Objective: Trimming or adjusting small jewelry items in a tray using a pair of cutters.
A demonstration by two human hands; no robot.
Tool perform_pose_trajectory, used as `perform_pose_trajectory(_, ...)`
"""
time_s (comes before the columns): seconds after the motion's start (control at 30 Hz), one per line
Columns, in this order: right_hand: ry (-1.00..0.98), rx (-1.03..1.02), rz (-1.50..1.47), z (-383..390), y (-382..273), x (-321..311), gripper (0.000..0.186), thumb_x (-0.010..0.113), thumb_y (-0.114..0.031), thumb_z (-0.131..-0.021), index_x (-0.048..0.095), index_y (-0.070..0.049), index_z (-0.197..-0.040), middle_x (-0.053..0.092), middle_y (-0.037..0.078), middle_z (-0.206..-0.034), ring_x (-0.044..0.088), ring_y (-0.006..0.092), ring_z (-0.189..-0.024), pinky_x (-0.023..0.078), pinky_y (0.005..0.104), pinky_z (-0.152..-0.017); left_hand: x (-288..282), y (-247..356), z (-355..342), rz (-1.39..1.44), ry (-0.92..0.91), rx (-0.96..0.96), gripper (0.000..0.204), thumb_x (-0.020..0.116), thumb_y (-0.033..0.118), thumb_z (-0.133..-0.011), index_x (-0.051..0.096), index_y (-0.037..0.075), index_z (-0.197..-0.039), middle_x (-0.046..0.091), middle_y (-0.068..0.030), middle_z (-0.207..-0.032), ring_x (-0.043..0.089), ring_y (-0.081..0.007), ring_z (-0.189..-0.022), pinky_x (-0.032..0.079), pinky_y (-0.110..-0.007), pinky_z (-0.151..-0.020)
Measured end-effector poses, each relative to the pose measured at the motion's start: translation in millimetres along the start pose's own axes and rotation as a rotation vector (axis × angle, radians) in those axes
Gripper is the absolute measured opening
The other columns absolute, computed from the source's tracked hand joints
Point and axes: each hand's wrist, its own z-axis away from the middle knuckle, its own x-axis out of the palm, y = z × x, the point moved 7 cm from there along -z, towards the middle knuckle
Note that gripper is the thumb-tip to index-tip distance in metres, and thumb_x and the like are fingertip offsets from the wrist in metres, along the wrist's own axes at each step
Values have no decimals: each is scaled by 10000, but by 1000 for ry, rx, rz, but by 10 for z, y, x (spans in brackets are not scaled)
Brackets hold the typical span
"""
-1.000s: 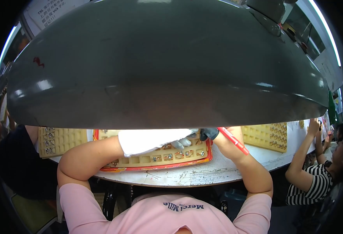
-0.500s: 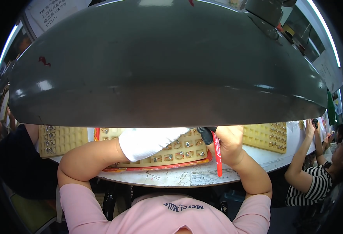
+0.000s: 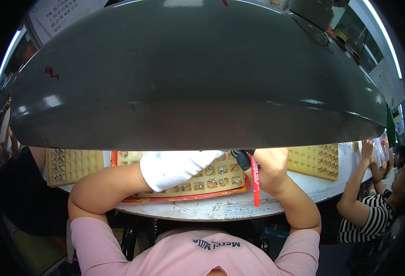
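A white glove or sleeve covers my left hand (image 3: 177,169), which reaches over a cream ring tray (image 3: 188,197) with a red edge. The fingers of that hand are hidden beneath a large grey lamp hood. Rows of rings with clear stones (image 3: 212,183) stand in the tray's slots. My right hand (image 3: 271,171) is bare and closed at the tray's right end, with a red marker pen (image 3: 256,186) in its grip, slanting down toward me. Something black and shiny (image 3: 242,159), perhaps a finger cover, shows at its fingers. The hood hides its fingertips.
The grey lamp hood (image 3: 198,83) fills the upper view, low over the table (image 3: 202,209). Another ring tray (image 3: 85,168) lies left, a third ring tray (image 3: 303,164) right. A co-worker in a striped top (image 3: 368,221) sits at the right; another person (image 3: 23,193) is at the left.
The red marker's lower end has shifted slightly left and up, with a small turn of my right hand. My left hand is nearly still. The right co-worker's hands have moved slightly.
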Motion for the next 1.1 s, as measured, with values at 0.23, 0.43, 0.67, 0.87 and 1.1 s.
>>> perform_pose_trajectory(0.23,12,21,-103,-44,-28,-9,265,668,36,-516,654,-18,-774,614,97,-648,582,221,-524,438,298,-469,95,-103,94,26,-10,9,223,588,158,-914,631,69,-1115,630,-97,-1028,615,-224,-904,497,-324,-765)
perform_pose_trajectory(0.43,-6,42,-157,-26,-18,-3,332,666,73,-514,688,-16,-832,642,105,-684,607,217,-546,453,294,-486,77,-127,35,203,-83,-99,218,574,152,-921,623,50,-1107,628,-99,-1033,609,-229,-907,494,-322,-785)
perform_pose_trajectory(0.67,-25,17,-107,-13,-26,-13,377,621,66,-455,687,-3,-819,648,113,-696,616,216,-554,472,293,-490,89,-113,89,-7,15,46,211,580,121,-908,617,45,-1101,626,-110,-1008,610,-235,-880,495,-327,-766)
perform_pose_trajectory(0.87,1,4,-76,-4,-18,-10,346,623,61,-450,681,-13,-783,625,98,-636,597,209,-508,457,286,-456,75,-89,76,-63,14,57,222,573,78,-881,619,62,-1098,631,-94,-973,619,-234,-830,503,-320,-726)
perform_pose_trajectory(1.1,-10,22,-74,5,4,-5,221,639,55,-472,607,-32,-672,564,80,-559,558,211,-455,419,292,-425,-7,53,100,-326,62,192,346,602,33,-815,626,69,-1158,635,-96,-1041,640,-235,-892,524,-319,-749)
